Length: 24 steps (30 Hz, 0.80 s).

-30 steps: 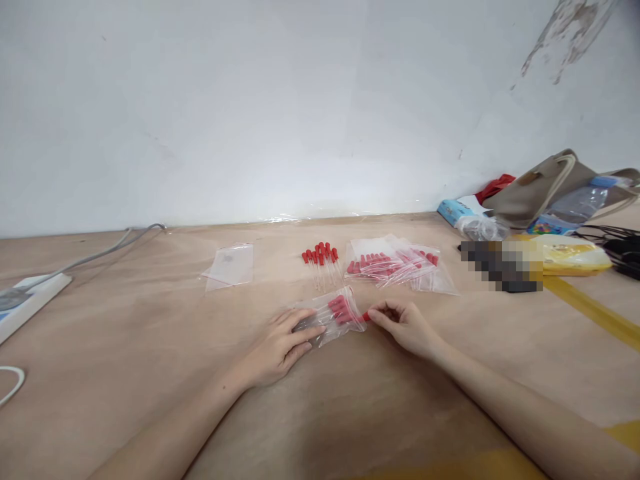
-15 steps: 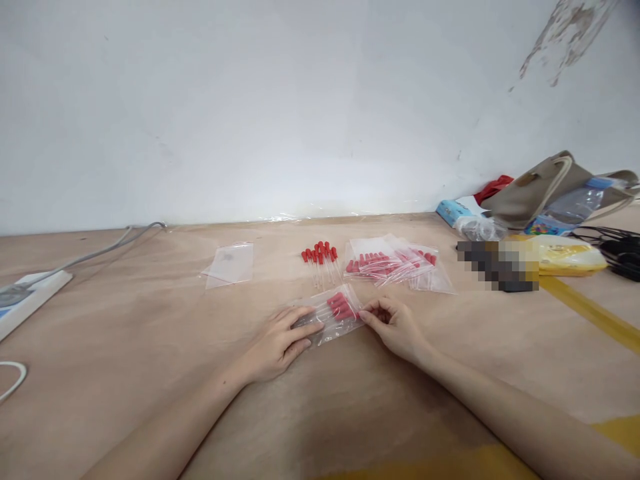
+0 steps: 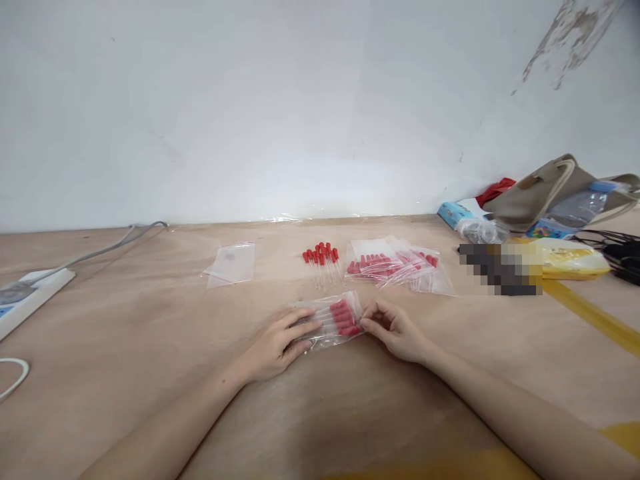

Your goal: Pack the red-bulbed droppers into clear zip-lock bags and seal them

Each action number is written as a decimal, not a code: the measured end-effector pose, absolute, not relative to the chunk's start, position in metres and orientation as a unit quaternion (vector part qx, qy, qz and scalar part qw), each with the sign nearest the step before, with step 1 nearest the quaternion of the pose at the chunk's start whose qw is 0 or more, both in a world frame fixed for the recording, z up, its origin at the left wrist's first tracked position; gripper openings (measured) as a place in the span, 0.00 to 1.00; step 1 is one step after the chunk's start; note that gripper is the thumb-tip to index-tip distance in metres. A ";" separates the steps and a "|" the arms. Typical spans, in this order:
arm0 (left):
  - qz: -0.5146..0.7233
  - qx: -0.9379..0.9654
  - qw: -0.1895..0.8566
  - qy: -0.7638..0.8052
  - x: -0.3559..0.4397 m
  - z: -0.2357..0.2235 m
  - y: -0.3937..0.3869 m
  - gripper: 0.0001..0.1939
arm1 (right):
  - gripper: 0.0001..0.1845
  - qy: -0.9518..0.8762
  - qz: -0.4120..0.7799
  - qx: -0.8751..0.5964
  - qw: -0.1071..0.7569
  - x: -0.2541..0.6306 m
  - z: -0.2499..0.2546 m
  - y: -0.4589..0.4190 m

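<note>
On the worktop (image 3: 150, 327), near centre, a clear plastic zip bag (image 3: 326, 341) with slim clear droppers with red rubber bulbs (image 3: 342, 316) side by side inside. Left hand (image 3: 276, 345) spread wide across the bag's left part; right hand (image 3: 400, 335) narrow, thumb and fingertips at its right edge, no telling whether gripping film. Best to press only lightly on the left, hold the mouth flat, and ease the bulbs level, clear of the seal. Loose red-bulbed droppers (image 3: 321, 253) farther off.

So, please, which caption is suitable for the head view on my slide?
Left hand resting on a clear bag of red-topped droppers, right hand at its edge.
</note>
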<state>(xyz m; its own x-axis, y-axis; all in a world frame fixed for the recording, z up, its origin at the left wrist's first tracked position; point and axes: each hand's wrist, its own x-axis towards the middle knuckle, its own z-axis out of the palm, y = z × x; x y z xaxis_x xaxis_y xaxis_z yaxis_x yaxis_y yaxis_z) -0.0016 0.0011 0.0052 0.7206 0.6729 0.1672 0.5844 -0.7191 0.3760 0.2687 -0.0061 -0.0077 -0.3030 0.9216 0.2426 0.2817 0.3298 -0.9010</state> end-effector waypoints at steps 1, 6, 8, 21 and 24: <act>0.150 0.916 0.150 0.341 -0.001 0.005 0.001 0.19 | 0.10 -0.721 0.389 -0.424 0.387 0.270 -0.007 -0.006; 0.139 0.922 0.168 0.319 -0.008 0.009 0.003 0.20 | 0.14 -0.794 0.218 -0.458 0.336 0.279 -0.009 -0.004; 0.116 0.924 0.183 0.314 -0.019 0.018 0.009 0.22 | 0.15 -0.790 0.182 -0.480 0.334 0.283 -0.012 -0.001; 0.046 0.838 -0.066 0.539 0.027 0.023 -0.038 0.27 | 0.09 -0.806 0.193 -0.448 0.336 0.280 -0.010 0.003; 0.030 0.878 -0.050 0.474 0.029 0.017 -0.040 0.23 | 0.10 -0.818 0.176 -0.437 0.329 0.281 -0.009 0.002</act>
<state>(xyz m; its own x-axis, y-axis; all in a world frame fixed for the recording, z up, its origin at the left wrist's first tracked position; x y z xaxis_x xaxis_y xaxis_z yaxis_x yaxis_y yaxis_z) 0.0295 -0.0404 0.0166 0.5479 0.8304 0.1007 0.8365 -0.5448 -0.0591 0.2810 0.0024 -0.0089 -0.4010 0.8312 0.3851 0.5991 0.5559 -0.5762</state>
